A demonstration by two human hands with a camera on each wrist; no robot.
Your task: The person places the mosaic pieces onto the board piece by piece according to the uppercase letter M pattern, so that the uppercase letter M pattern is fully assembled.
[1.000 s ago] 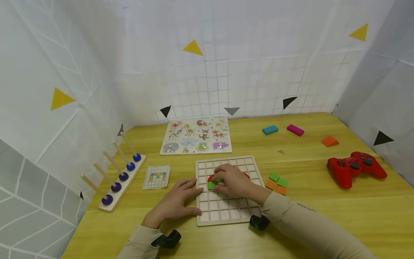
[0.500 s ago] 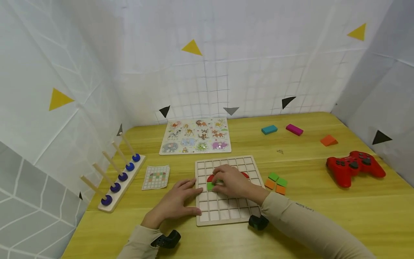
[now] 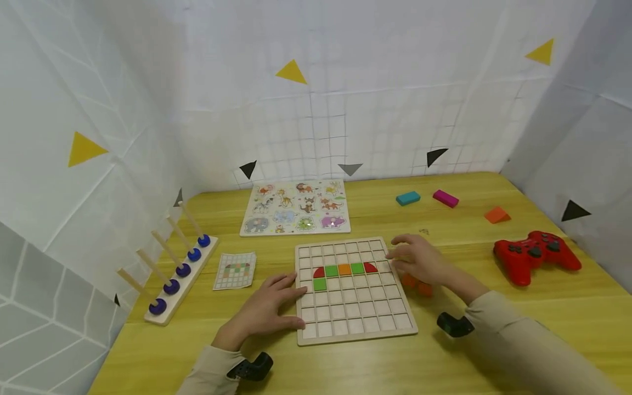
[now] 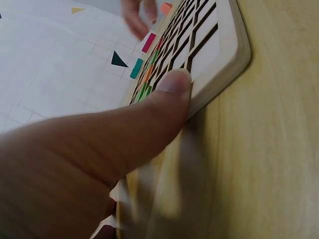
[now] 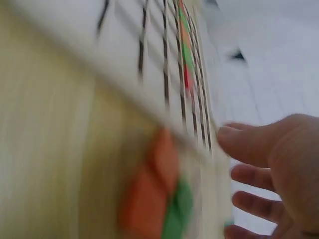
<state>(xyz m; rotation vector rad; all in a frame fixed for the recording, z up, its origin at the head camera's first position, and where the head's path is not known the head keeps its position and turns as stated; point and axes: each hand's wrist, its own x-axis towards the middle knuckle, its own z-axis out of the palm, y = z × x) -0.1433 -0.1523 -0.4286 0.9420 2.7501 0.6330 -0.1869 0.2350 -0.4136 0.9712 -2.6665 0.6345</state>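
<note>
A wooden grid board [image 3: 357,337] lies in front of me. One row holds red quarter-round end tiles [image 3: 370,267], green tiles [image 3: 331,270] and an orange tile [image 3: 344,269] between them; another green tile [image 3: 320,283] sits below the left end. My left hand [image 3: 269,307] rests at the board's left side, fingers extended, its thumb [image 4: 172,92] on the near corner edge. Past the right edge, my right hand [image 3: 419,260] hovers with loosely bent fingers and nothing held. Loose orange tiles [image 5: 144,199] and green tiles [image 5: 179,206] lie below it, partly hidden in the head view.
Left of the board are a printed pattern card [image 3: 235,271] and a peg stand [image 3: 173,299] with blue rings. An animal puzzle [image 3: 296,207] lies behind. Toward the right are a teal block [image 3: 408,198], a magenta block [image 3: 446,198], an orange wedge [image 3: 497,214] and a red game controller [image 3: 537,255].
My right hand has left the tile row and moved right, over the loose tiles, uncovering the row of tiles on the board. My left hand stays in place.
</note>
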